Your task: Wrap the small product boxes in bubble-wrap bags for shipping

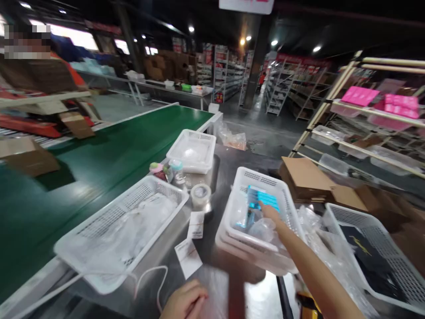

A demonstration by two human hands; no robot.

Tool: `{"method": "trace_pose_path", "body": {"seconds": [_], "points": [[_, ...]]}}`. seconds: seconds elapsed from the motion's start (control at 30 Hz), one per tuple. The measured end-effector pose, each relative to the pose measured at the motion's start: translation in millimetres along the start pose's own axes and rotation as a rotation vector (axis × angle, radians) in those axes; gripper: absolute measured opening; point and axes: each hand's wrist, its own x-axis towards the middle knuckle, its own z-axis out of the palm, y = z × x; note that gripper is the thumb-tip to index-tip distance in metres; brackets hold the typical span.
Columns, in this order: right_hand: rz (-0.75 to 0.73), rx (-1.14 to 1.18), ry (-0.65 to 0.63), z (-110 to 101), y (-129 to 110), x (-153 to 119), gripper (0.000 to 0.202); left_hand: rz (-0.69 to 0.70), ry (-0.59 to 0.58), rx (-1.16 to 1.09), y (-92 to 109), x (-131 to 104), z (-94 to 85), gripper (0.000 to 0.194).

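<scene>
My right hand (pixel 270 212) reaches into a white perforated basket (pixel 229 221), one finger stretched out onto light-blue packets (pixel 267 200). Clear plastic wrapping (pixel 264 228) lies beside it in the basket. Low at the front, my left hand (pixel 186 299) has its fingers curled together at the edge of a clear plastic sheet (pixel 215 288); what they hold, if anything, is hidden. Two white paper slips (pixel 188 258) lie just beyond it, with a roll of clear tape (pixel 201 195) farther back. A dark reddish strip (pixel 236 294) is blurred next to the plastic.
On the left, a white basket (pixel 71 248) holds clear bags, beside a green conveyor belt (pixel 133 150). Another basket (pixel 172 153) stands behind small bottles (pixel 177 170). Flat cardboard (pixel 305 175) and a basket with dark packages (pixel 332 217) are right. A co-worker stands far left.
</scene>
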Motion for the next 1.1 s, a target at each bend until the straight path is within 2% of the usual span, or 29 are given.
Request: {"method": "trace_pose_path", "body": {"seconds": [0.1,0.2,0.33,0.37,0.43,0.47,0.53,0.57,0.63,0.7,0.77,0.8,0.87,0.93,0.97,1.03,1.1], "points": [[-0.113,-0.025,0.044,-9.0,-7.6,1.4,0.022,-0.206,0.054,0.069,-6.8,4.1,-10.1,0.030],[-0.208,-0.061,0.092,-21.3,-7.4,1.5,0.020,-0.368,0.124,0.045,-22.8,1.6,-25.0,0.029],[-0.174,-0.155,0.170,-44.9,2.6,-11.0,0.028,-0.481,0.193,-0.078,-38.7,-7.3,-35.9,0.027],[-0.144,-0.183,0.235,-51.3,5.0,-19.8,0.032,-0.504,0.203,-0.130,-39.5,-7.3,-35.6,0.027],[-0.156,-0.224,0.469,-62.7,6.0,-45.7,0.034,-0.527,0.198,-0.300,-35.4,-1.9,-32.5,0.028],[-0.223,-0.235,0.628,-66.8,3.5,-62.2,0.032,-0.524,0.188,-0.431,-30.0,3.6,-30.4,0.032],[-0.482,-0.232,0.927,-69.4,-8.8,-98.7,0.026,-0.487,0.162,-0.779,-12.3,19.0,-26.8,0.042],[-0.642,-0.218,1.021,-67.0,-18.2,-116.9,0.025,-0.458,0.142,-0.970,-0.5,27.7,-25.8,0.050],[-0.911,-0.170,1.066,-53.5,-40.7,-149.4,0.028,-0.409,0.054,-1.278,24.8,44.3,-25.0,0.063],[-1.053,-0.076,0.983,-29.2,-63.6,-173.4,0.029,-0.420,-0.031,-1.357,46.7,55.6,-25.0,0.064],[-1.079,0.147,0.873,1.3,-83.0,-187.9,0.031,-0.440,0.002,-1.275,59.8,58.3,-24.9,0.054],[-1.013,0.342,0.828,16.2,-90.9,-192.1,0.033,-0.439,0.047,-1.218,62.5,56.6,-24.8,0.049],[-0.687,0.874,0.677,40.4,-103.3,-196.4,0.037,-0.410,0.114,-1.126,61.6,49.0,-24.6,0.044],[-0.327,1.377,0.401,52.8,-111.9,-197.5,0.039,-0.372,0.086,-1.052,55.9,39.2,-24.4,0.044],[-0.214,1.546,0.251,54.6,-115.1,-197.4,0.042,-0.352,0.054,-1.015,52.5,34.5,-24.1,0.044],[-0.164,1.674,0.027,52.5,-119.6,-197.2,0.047,-0.331,0.007,-0.948,46.5,26.2,-22.6,0.044],[-0.177,1.630,-0.061,48.3,-123.1,-197.8,0.048,-0.343,-0.005,-0.889,41.5,19.5,-20.1,0.042]]}}
